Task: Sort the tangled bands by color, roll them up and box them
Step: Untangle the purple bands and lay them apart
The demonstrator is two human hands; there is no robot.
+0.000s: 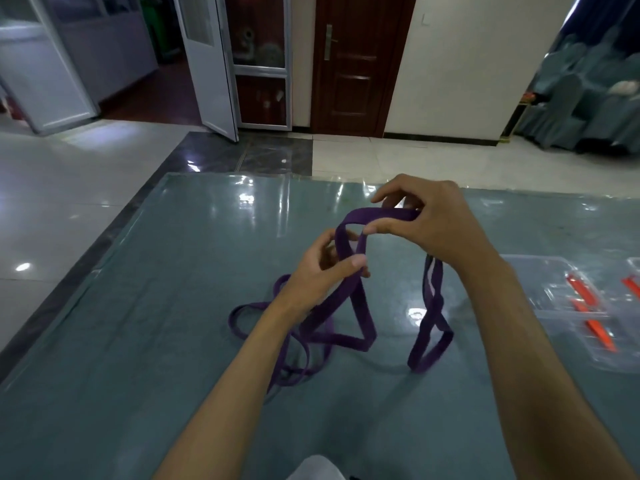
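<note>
1. Tabletop (138,341): covered in a glossy teal sheet with strong reflections; it carried everything listed below.
2. Purple bands (322,337): soft, flat straps, judged light and limp. Tangled loops lay on the tabletop ahead of the person, with several strands lifted into the air between the hands. One separate loop (429,341) hung from the right side, its lower end resting on the tabletop. They would likely slide freely on the slick cover; best taken at a flat run near a crossing, not at a slack loop.
3. Left hand (325,268): fingers curled, thumb and fingers pinching a raised purple strand.
4. Right hand (429,223): higher and farther, fingertips pinching the top of the arched strand, with the hanging loop passing under the palm.
5. Clear plastic box (554,271): at the right edge, well apart from the tangle, holding orange bands (585,296).
6. Beyond: tiled floor, brown door (353,64).
</note>
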